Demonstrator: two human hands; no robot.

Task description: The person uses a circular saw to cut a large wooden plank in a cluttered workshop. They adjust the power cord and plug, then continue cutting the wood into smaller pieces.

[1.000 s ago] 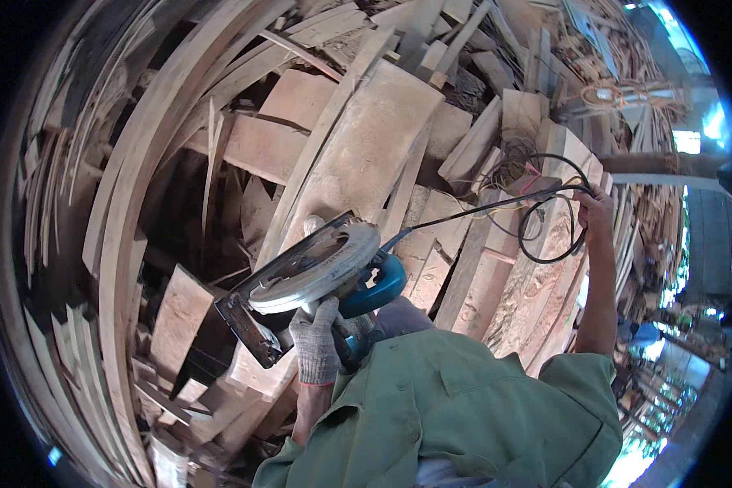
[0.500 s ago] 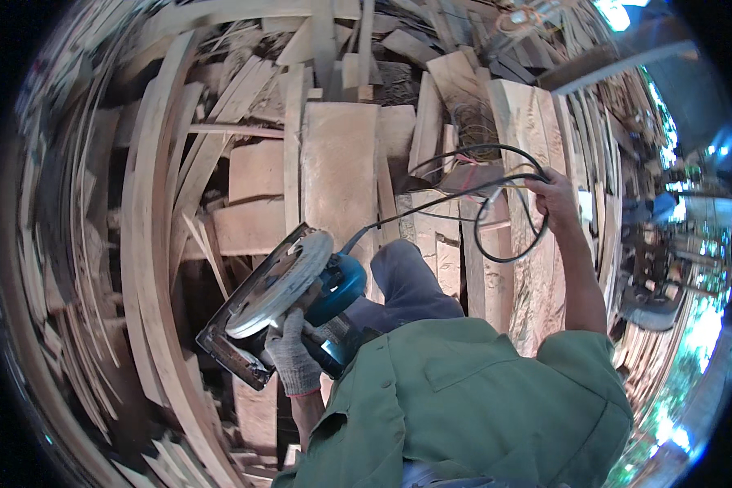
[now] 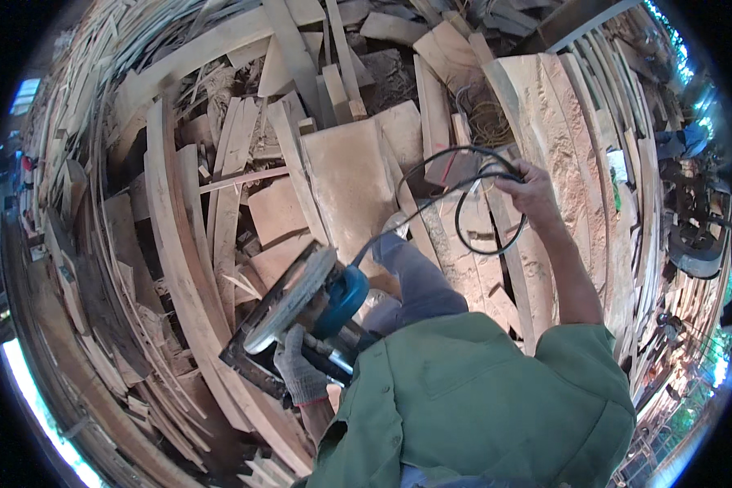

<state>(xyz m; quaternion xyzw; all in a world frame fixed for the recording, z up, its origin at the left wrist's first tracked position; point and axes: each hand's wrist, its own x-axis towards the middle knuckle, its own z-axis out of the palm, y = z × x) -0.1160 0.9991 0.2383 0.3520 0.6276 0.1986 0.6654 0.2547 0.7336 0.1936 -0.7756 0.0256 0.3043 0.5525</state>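
Note:
My left hand (image 3: 300, 368), in a grey knit glove, is closed on a circular saw (image 3: 348, 301) at my left side. The saw has a teal body, a pale round blade guard (image 3: 289, 299) and a dark flat base plate (image 3: 256, 340); it is tilted, and its grip is partly hidden by my hand. My bare right hand (image 3: 529, 193) is raised out to the right, its fingers closed around the saw's black power cord (image 3: 484, 252). The cord hangs in loops below that hand and runs back to the saw.
A wide smooth board (image 3: 350, 171) lies ahead of my feet. Long planks (image 3: 183, 260) lean at the left, and thick rough slabs (image 3: 549, 130) lie at the right. Tangled wire (image 3: 486, 122) sits among scattered offcuts ahead. A dark beam (image 3: 573, 24) crosses the far right.
My view has turned, so the boards appear tilted and shifted. My feet now show on the boards. Both hands keep their holds on the saw and the cord.

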